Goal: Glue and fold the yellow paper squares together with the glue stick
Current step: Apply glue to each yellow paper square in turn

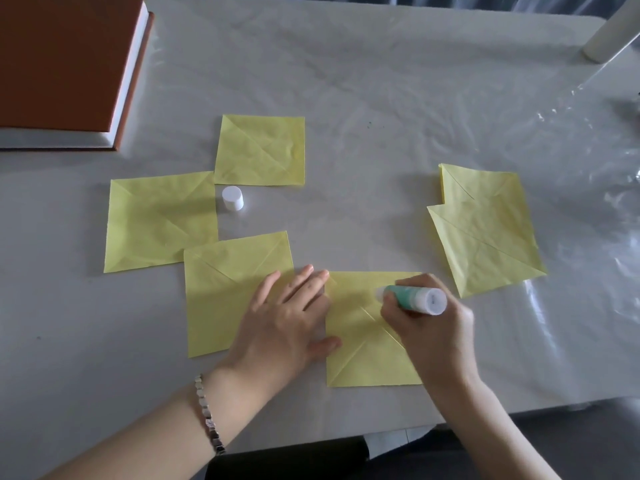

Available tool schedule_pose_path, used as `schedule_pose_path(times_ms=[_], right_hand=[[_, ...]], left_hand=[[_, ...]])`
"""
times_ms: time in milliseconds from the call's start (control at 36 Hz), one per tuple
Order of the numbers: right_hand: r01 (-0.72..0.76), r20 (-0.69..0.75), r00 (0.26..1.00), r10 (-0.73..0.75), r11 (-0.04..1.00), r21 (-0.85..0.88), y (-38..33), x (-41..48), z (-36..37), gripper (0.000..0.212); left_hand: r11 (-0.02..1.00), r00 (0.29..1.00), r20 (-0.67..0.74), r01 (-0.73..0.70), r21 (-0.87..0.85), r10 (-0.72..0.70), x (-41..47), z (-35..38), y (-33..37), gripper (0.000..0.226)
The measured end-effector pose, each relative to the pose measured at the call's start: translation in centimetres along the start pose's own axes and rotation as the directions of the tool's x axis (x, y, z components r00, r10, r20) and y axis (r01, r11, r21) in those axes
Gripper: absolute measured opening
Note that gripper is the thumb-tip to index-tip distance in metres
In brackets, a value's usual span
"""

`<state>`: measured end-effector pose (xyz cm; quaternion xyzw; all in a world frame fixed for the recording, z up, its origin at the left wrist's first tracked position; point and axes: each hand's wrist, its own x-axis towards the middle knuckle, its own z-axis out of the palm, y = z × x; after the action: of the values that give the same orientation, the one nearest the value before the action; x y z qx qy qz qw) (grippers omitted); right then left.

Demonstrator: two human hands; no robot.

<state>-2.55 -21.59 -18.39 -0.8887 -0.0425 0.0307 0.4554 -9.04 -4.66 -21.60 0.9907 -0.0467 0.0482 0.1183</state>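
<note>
Right hand [433, 327]: fingers [390, 304] curl round the green-and-white glue stick [415, 299]. The uncapped tip points left and sits down on the upper part of the nearest creased yellow paper square [367, 355]. From here I can't tell if the tip is actually touching.

Left hand [287, 323]: flat, fingers [306, 282] straight, gripping nothing. It presses where that square's left edge meets a second yellow square [218, 292], and the thumb rests on the nearest square's edge. There's a silver link bracelet [207, 414] on that wrist.

Further out, a third yellow square [156, 220] lies at left, its lower corner overlapped by the second. A fourth [259, 150] sits behind it, corners meeting. The white round glue cap [232, 199] stands upright just beside both. At right, apart from the rest, two more yellow squares [485, 237] lie overlapped and rotated.

Everything sits on a grey worktop [346, 81] under a wrinkled clear plastic sheet. A thick brown-covered book [62, 64] lies at the far left, and a white cylinder [609, 29] at the far right.
</note>
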Motion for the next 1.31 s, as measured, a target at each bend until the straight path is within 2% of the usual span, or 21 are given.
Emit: schedule_pose_path(times_ms=[111, 222, 556, 722, 861, 1028, 1306], right_hand=[[0.030, 0.103, 0.994, -0.027, 0.999, -0.033, -1.0, -0.6, 2.0, 0.016], [0.041, 0.115, 0.993, -0.035, 0.998, -0.049, -1.1, -0.4, 2.3, 0.018], [-0.015, -0.017, 1.000, 0.014, 0.997, -0.077, 1.1, 0.4, -0.9, 0.015], [-0.076, -0.066, 0.995, 0.074, 0.997, -0.028, 1.1, 0.5, -2.2, 0.015], [0.034, 0.036, 0.999, -0.034, 0.999, 0.000, -0.5, -0.7, 0.0, 0.015], [0.053, 0.142, 0.989, -0.049, 0.998, -0.024, -1.4, -0.5, 2.5, 0.018], [0.004, -0.029, 1.000, -0.006, 0.996, -0.084, 0.6, 0.4, 0.1, 0.015]], left_hand=[[1.000, 1.000, -0.026, -0.007, -0.002, 0.007, -0.1, 0.1, 0.0, 0.041], [1.000, 1.000, -0.020, 0.001, 0.006, -0.001, -0.1, 0.2, -0.1, 0.041], [1.000, 1.000, 0.026, -0.003, -0.011, 0.004, 0.0, 0.0, -0.2, 0.048], [1.000, 1.000, 0.025, 0.001, -0.008, 0.000, 0.0, 0.1, -0.1, 0.049], [1.000, 1.000, -0.004, -0.007, -0.011, 0.007, -0.1, 0.2, -0.2, 0.044], [1.000, 0.999, -0.033, -0.012, -0.012, 0.012, -0.1, 0.3, -0.3, 0.041], [1.000, 1.000, 0.018, 0.003, -0.014, -0.003, -0.1, 0.1, -0.2, 0.047]])
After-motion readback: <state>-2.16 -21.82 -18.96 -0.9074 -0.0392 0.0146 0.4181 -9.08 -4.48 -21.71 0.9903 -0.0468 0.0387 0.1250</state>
